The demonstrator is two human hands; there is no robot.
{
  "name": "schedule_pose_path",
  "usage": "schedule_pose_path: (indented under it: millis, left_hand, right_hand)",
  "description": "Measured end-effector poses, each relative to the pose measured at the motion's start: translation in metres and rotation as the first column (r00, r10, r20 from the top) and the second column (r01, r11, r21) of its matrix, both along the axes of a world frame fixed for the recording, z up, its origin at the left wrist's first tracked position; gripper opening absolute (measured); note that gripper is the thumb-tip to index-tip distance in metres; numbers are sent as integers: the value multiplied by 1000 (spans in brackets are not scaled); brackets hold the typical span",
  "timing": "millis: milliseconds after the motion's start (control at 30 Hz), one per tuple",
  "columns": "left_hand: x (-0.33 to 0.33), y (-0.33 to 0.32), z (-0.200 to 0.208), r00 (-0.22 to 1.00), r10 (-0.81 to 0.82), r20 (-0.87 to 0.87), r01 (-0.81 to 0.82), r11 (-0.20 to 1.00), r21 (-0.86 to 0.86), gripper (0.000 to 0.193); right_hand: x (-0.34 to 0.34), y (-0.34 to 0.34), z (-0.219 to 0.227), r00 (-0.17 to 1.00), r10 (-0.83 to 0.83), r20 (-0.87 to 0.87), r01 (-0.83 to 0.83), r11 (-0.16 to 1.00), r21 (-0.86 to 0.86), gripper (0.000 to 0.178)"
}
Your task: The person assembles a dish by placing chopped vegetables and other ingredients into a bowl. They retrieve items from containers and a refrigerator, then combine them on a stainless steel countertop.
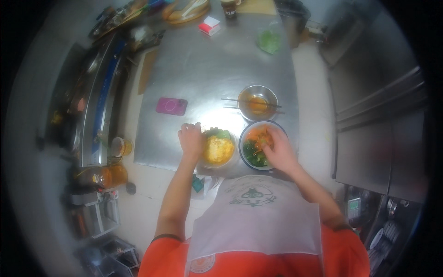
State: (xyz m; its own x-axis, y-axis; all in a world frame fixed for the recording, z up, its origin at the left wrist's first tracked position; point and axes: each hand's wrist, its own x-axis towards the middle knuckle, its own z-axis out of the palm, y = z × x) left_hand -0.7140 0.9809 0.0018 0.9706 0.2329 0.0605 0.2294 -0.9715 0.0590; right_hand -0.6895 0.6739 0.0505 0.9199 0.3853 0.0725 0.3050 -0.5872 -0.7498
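Steel worktable (198, 69), seen from above in a kitchen. Right hand (282, 150): thumb and fingers reach into the orange shreds (254, 134); whether they pinch any cannot be told. These shreds lie directly at the fingertips, beside dark greens (254, 154) in a blue-rimmed bowl (251, 123), round and without long axis. Left hand (190, 138): fingers curled beside the left bowl (234, 152), which contains egg (218, 148); grip uncertain. The right hand is nearer the shreds. Beyond: chopsticks (230, 99) crosswise over a metal bowl (272, 94); far left, a magenta phone (171, 106).
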Motion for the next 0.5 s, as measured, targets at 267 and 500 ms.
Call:
schedule_pose_path:
  millis: [267,500]
  left_hand:
    - [-5,11,-6,997,-20,73,15,998,65,12]
    - [-15,24,0,991,22,135,-25,999,19,9]
  right_hand:
    - [-6,-7,-6,993,-7,-119,23,991,135,40]
    - [-6,-16,-14,995,-23,-95,33,994,104,36]
